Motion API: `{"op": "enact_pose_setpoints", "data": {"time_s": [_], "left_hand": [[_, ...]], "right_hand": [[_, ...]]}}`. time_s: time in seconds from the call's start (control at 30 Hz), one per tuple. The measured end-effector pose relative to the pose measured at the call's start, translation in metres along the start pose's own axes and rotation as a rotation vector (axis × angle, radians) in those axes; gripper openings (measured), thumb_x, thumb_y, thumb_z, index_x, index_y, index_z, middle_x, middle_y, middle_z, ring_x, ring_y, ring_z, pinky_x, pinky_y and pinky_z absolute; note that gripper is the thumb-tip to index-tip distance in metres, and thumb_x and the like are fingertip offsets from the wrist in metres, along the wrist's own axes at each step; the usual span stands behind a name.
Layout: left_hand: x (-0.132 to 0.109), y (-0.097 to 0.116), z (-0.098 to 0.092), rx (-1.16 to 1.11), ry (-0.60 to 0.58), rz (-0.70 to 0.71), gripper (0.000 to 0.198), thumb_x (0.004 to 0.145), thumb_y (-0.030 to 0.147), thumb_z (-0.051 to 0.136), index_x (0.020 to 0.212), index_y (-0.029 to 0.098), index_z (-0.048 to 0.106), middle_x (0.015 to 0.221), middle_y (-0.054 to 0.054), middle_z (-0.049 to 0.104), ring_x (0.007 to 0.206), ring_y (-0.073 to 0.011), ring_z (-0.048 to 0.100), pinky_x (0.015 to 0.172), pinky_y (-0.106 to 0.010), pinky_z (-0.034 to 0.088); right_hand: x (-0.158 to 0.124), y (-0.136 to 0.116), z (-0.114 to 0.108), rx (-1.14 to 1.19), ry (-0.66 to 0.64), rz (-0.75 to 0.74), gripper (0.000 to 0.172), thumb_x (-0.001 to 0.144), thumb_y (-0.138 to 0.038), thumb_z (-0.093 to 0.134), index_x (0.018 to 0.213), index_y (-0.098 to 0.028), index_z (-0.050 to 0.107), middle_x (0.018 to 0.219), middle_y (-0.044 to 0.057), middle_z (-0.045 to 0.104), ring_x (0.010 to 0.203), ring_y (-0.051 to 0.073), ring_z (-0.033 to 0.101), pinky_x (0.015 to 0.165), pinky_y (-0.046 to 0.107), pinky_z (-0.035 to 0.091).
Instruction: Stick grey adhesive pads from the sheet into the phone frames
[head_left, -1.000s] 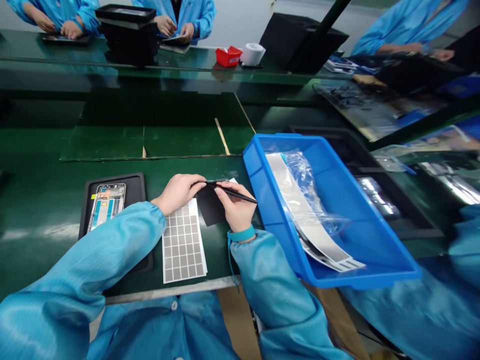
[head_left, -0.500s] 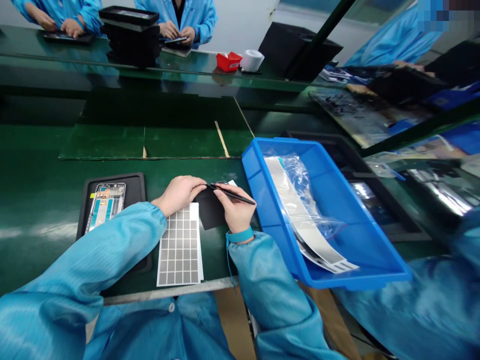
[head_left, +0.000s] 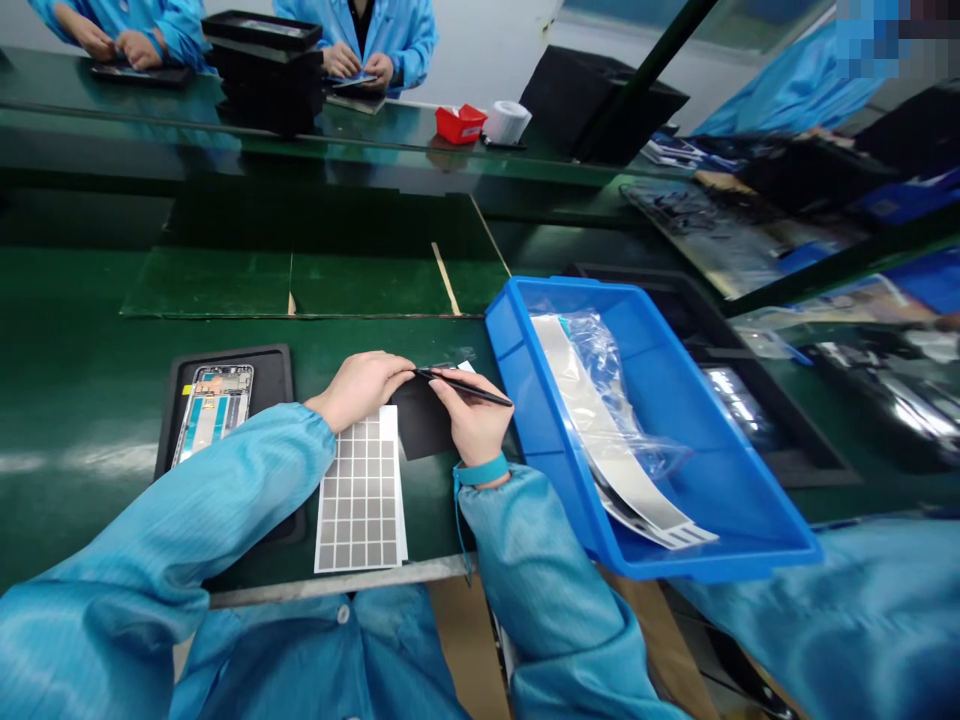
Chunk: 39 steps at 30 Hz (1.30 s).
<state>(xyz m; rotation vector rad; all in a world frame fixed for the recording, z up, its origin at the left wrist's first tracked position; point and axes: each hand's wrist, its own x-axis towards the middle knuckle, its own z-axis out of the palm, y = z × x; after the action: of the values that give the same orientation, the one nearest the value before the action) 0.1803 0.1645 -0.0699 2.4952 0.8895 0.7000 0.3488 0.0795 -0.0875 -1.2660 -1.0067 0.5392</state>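
Note:
My right hand [head_left: 480, 415] is closed around slim black tweezers [head_left: 471, 387], their tip pointing left. Close to that tip, the fingers of my left hand [head_left: 365, 385] are pinched together; whatever lies between them is too small to make out. Beneath the hands lies a black sheet [head_left: 424, 425]. A white sheet of grey square stickers [head_left: 358, 505] rests near the table's front edge, just below my left hand. On the left, partly behind my sleeve, an opened phone [head_left: 214, 410] with its inner parts showing sits in a black foam tray [head_left: 271, 375].
A blue bin [head_left: 660, 350] at my right holds silvery strips [head_left: 585, 400] and clear plastic. Across the table stand stacked black trays [head_left: 262, 75], a red box [head_left: 460, 125] and a white roll [head_left: 508, 122]. Co-workers in blue sit opposite; a blue sleeve [head_left: 847, 600] is at lower right.
My hands and the tweezers hold almost the same position. At lower right, the neighbour's blue sleeve has shifted downward, uncovering more of the table there.

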Motion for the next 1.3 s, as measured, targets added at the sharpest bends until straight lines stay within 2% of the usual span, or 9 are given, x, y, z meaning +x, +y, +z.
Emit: {"op": "enact_pose_setpoints", "data": {"time_s": [0.27,0.5,0.77,0.93,1.03,1.13,1.2,1.3], "left_hand": [[0.000,0.000,0.001,0.010,0.005,0.010,0.024,0.099,0.030,0.054,0.106,0.020,0.074,0.106,-0.006,0.077,0.096,-0.0211,0.072,0.087,-0.032,0.055],[0.000,0.003,-0.002,0.034,-0.037,-0.017,0.024,0.100,0.030,0.053,0.107,0.020,0.074,0.107,-0.005,0.077,0.097,-0.0211,0.071,0.087,-0.032,0.054],[0.000,0.013,-0.007,0.243,-0.120,-0.091,0.030,0.103,0.035,0.047,0.109,0.021,0.072,0.103,-0.005,0.077,0.091,-0.0215,0.068,0.081,-0.033,0.050],[0.005,0.019,-0.009,0.379,-0.183,-0.123,0.036,0.102,0.038,0.048,0.124,0.016,0.064,0.110,-0.011,0.074,0.102,-0.0258,0.065,0.087,-0.037,0.047],[0.004,0.024,-0.031,0.452,-0.175,-0.150,0.054,0.096,0.041,0.058,0.139,0.008,0.051,0.123,-0.018,0.068,0.112,-0.0312,0.061,0.091,-0.040,0.047],[-0.016,0.018,-0.078,0.578,-0.155,-0.177,0.055,0.092,0.037,0.064,0.139,0.012,0.051,0.126,-0.016,0.064,0.115,-0.0325,0.058,0.090,-0.039,0.047],[-0.046,0.007,-0.115,0.628,-0.158,-0.219,0.041,0.091,0.032,0.064,0.128,0.014,0.059,0.117,-0.013,0.066,0.109,-0.0310,0.060,0.088,-0.039,0.047],[-0.109,-0.010,-0.159,0.606,-0.175,-0.337,0.021,0.090,0.028,0.063,0.107,0.016,0.068,0.097,-0.009,0.068,0.095,-0.0271,0.063,0.081,-0.036,0.047]], "right_hand": [[0.001,-0.001,0.000,0.017,-0.005,-0.004,0.017,0.074,-0.031,0.085,0.088,-0.022,0.078,0.092,0.006,0.080,0.088,0.025,0.077,0.090,0.045,0.062],[0.001,-0.001,0.001,0.018,0.013,0.002,0.016,0.073,-0.028,0.086,0.085,-0.022,0.078,0.090,0.006,0.080,0.087,0.024,0.077,0.089,0.044,0.061],[0.005,-0.004,-0.001,0.037,0.057,0.051,0.017,0.071,-0.029,0.085,0.082,-0.021,0.076,0.079,0.004,0.077,0.071,0.020,0.074,0.071,0.036,0.061],[0.009,0.006,-0.005,0.051,0.127,0.110,0.025,0.069,-0.034,0.086,0.085,-0.018,0.075,0.070,0.001,0.073,0.061,0.016,0.069,0.064,0.032,0.057],[0.013,0.011,-0.008,0.054,0.151,0.130,0.028,0.067,-0.035,0.087,0.083,-0.017,0.074,0.068,0.001,0.072,0.058,0.015,0.067,0.061,0.030,0.056],[0.014,0.011,-0.013,0.005,0.155,0.121,0.029,0.064,-0.036,0.087,0.081,-0.016,0.073,0.066,0.000,0.071,0.056,0.015,0.065,0.059,0.031,0.055],[0.014,0.006,-0.014,-0.022,0.188,0.111,0.030,0.061,-0.036,0.088,0.078,-0.017,0.073,0.065,-0.001,0.070,0.055,0.015,0.064,0.057,0.031,0.054],[0.010,-0.006,-0.010,0.014,0.215,0.097,0.029,0.059,-0.032,0.091,0.076,-0.018,0.073,0.066,-0.002,0.070,0.054,0.013,0.063,0.057,0.029,0.054]]}}
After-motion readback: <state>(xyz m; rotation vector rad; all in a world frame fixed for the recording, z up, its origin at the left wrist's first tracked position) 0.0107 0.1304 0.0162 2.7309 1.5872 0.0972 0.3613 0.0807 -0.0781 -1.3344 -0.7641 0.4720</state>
